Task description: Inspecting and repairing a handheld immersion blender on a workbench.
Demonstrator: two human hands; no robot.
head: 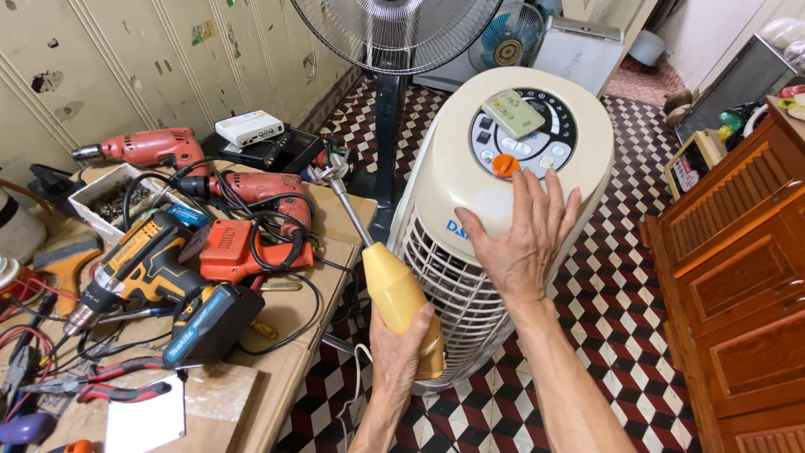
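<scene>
at centre frame the right hand [521,239] lies spread flat on the cream tower fan [470,193] top, steadying it, while the left hand [401,352] grips a yellow-handled screwdriver [394,289] — tip raised toward the cluttered surface [289,369], needing aim at a screw.

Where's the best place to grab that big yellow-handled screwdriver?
Take the screwdriver by its fat yellow handle, wrapping from below as the left hand does. The handle is thick and rounded, filling a fist; the thin metal shaft points up and away, offering little grip.
</scene>
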